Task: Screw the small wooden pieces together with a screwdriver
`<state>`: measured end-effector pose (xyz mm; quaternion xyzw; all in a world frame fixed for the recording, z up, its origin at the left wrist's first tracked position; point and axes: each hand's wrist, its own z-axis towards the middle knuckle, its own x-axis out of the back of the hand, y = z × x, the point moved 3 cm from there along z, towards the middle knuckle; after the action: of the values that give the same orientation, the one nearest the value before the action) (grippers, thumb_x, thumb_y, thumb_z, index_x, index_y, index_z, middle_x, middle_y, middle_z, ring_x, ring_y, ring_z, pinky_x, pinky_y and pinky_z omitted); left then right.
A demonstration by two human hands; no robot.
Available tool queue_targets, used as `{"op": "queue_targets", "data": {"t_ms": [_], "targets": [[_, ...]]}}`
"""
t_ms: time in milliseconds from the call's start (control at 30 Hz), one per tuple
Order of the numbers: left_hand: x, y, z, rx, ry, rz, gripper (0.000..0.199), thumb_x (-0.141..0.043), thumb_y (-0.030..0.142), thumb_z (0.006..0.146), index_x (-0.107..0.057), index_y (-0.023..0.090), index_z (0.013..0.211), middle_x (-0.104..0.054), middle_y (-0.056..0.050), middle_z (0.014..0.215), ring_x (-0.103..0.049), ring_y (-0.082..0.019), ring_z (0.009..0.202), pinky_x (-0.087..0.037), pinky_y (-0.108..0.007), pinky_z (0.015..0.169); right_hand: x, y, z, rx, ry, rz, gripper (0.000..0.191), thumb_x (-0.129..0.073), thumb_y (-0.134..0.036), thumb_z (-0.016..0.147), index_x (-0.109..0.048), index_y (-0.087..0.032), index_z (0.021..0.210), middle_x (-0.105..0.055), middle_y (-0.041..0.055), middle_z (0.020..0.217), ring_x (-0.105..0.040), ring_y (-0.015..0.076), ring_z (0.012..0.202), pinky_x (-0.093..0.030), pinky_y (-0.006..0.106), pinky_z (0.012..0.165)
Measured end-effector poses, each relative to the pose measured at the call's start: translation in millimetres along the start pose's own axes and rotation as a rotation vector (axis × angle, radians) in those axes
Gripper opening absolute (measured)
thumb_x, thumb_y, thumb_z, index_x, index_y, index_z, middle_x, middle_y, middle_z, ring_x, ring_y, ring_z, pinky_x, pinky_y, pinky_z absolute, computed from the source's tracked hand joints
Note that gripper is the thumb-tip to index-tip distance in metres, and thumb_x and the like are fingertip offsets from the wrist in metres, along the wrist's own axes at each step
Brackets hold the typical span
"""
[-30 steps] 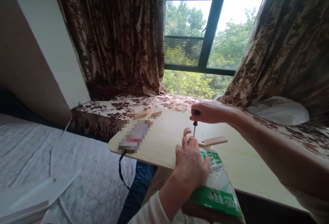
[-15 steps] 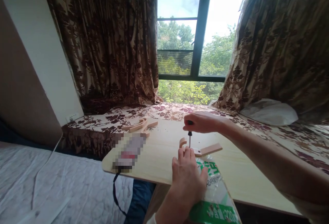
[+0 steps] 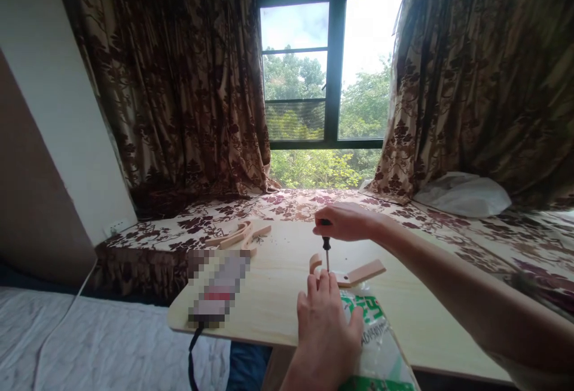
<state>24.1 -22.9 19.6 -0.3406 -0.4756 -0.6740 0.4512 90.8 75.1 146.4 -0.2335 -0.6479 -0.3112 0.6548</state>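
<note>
Gripped screwdriver (image 3: 327, 244) in R hand (image 3: 344, 222), shaft approx. vert.; L hand (image 3: 329, 331) over grn/wht pkt (image 3: 381, 355), fingertips at wood pc (image 3: 365, 272); couldn't tell if L clasped it.

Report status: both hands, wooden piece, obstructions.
Right hand gripping upright screwdriver. Left hand at wooden piece, hiding screwdriver tip. Green-and-white package close beside left hand.

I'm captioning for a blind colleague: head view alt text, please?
A right hand grips an upright screwdriver; the left hand is at its lower end beside wooden pieces, over a pale tabletop. Behind: a curtained window.
</note>
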Motion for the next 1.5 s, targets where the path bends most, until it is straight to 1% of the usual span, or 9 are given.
{"op": "queue_targets", "data": {"t_ms": [100, 300, 367, 567, 833, 1067, 1333, 1433, 1500], "targets": [[-0.3, 0.1, -0.6, 0.006, -0.003, -0.002, 0.059, -0.043, 0.049, 0.081, -0.046, 0.016, 0.130, -0.047, -0.008, 0.136, -0.036, -0.028, 0.125, -0.037, -0.045, 0.099, -2.2, -0.1, -1.1, 0.008, 0.009, 0.001, 0.027, -0.053, -0.034, 0.092, -0.058, -0.016, 0.111, -0.061, 0.0070, 0.108, -0.061, 0.0179, 0.088, -0.052, 0.038, 0.076], [2.7, 1.4, -1.0, 0.011, -0.010, 0.002, 0.058, -0.044, 0.048, 0.081, -0.046, 0.017, 0.130, -0.046, -0.007, 0.138, -0.036, -0.028, 0.125, -0.037, -0.042, 0.098, -11.3, -2.1, -0.2, -0.071, 0.052, -0.022, 0.028, -0.053, -0.034, 0.092, -0.057, -0.016, 0.113, -0.059, 0.0078, 0.111, -0.060, 0.0190, 0.092, -0.051, 0.039, 0.078], [2.9, 1.6, -0.7, 0.011, -0.013, 0.011, 0.059, -0.044, 0.048, 0.081, -0.046, 0.017, 0.131, -0.045, -0.007, 0.138, -0.036, -0.027, 0.125, -0.037, -0.041, 0.099, -8.7, -1.9, -0.7, -0.072, 0.047, -0.023, 0.028, -0.053, -0.034, 0.092, -0.057, -0.016, 0.113, -0.060, 0.0078, 0.110, -0.060, 0.0188, 0.091, -0.051, 0.039, 0.077], [3.3, 1.1, 0.5, 0.023, -0.028, 0.035, 0.061, -0.042, 0.049, 0.082, -0.045, 0.015, 0.133, -0.045, -0.008, 0.140, -0.037, -0.029, 0.125, -0.036, -0.042, 0.100, 1.1, -2.0, -5.6, 0.015, -0.002, -0.004, 0.027, -0.053, -0.034, 0.092, -0.058, -0.016, 0.110, -0.061, 0.0069, 0.106, -0.061, 0.0176, 0.088, -0.051, 0.038, 0.075], [3.5, 2.6, 1.5, 0.021, -0.027, 0.047, 0.061, -0.042, 0.048, 0.082, -0.046, 0.015, 0.133, -0.043, -0.008, 0.141, -0.037, -0.028, 0.125, -0.035, -0.041, 0.101, -2.5, -4.6, -2.8, -0.048, 0.016, -0.027, 0.029, -0.054, -0.034, 0.091, -0.057, -0.015, 0.113, -0.060, 0.0076, 0.109, -0.060, 0.0189, 0.090, -0.051, 0.039, 0.076], [3.7, 2.4, 0.4, 0.018, -0.027, 0.054, 0.060, -0.042, 0.048, 0.082, -0.046, 0.015, 0.132, -0.046, -0.008, 0.138, -0.038, -0.028, 0.123, -0.035, -0.041, 0.101, 6.5, -5.9, -8.5, 0.041, -0.018, 0.007, 0.026, -0.053, -0.034, 0.092, -0.059, -0.016, 0.109, -0.061, 0.0064, 0.104, -0.061, 0.0171, 0.085, -0.052, 0.037, 0.074], [4.1, 2.9, 0.7, 0.015, -0.031, 0.071, 0.060, -0.042, 0.048, 0.083, -0.046, 0.015, 0.133, -0.044, -0.007, 0.140, -0.036, -0.028, 0.125, -0.035, -0.040, 0.102, -5.3, -6.4, -7.3, -0.050, 0.036, -0.006, 0.029, -0.053, -0.034, 0.091, -0.057, -0.016, 0.114, -0.060, 0.0077, 0.110, -0.060, 0.0186, 0.090, -0.052, 0.039, 0.076], [5.0, 3.4, 1.7, 0.018, -0.032, 0.083, 0.059, -0.042, 0.048, 0.083, -0.047, 0.016, 0.132, -0.046, -0.007, 0.138, -0.038, -0.027, 0.123, -0.035, -0.039, 0.101, -1.0, -7.5, -7.3, -0.070, 0.028, -0.024, 0.030, -0.054, -0.034, 0.091, -0.056, -0.016, 0.115, -0.059, 0.0080, 0.111, -0.060, 0.0193, 0.092, -0.051, 0.040, 0.077], [5.7, 4.1, 2.2, 0.018, -0.033, 0.092, 0.058, -0.042, 0.047, 0.083, -0.047, 0.016, 0.132, -0.046, -0.006, 0.138, -0.039, -0.027, 0.122, -0.035, -0.039, 0.101, 4.0, -8.3, -7.5, -0.047, -0.011, -0.025, 0.029, -0.054, -0.034, 0.091, -0.057, -0.016, 0.114, -0.060, 0.0077, 0.110, -0.060, 0.0189, 0.091, -0.051, 0.039, 0.076]]}}
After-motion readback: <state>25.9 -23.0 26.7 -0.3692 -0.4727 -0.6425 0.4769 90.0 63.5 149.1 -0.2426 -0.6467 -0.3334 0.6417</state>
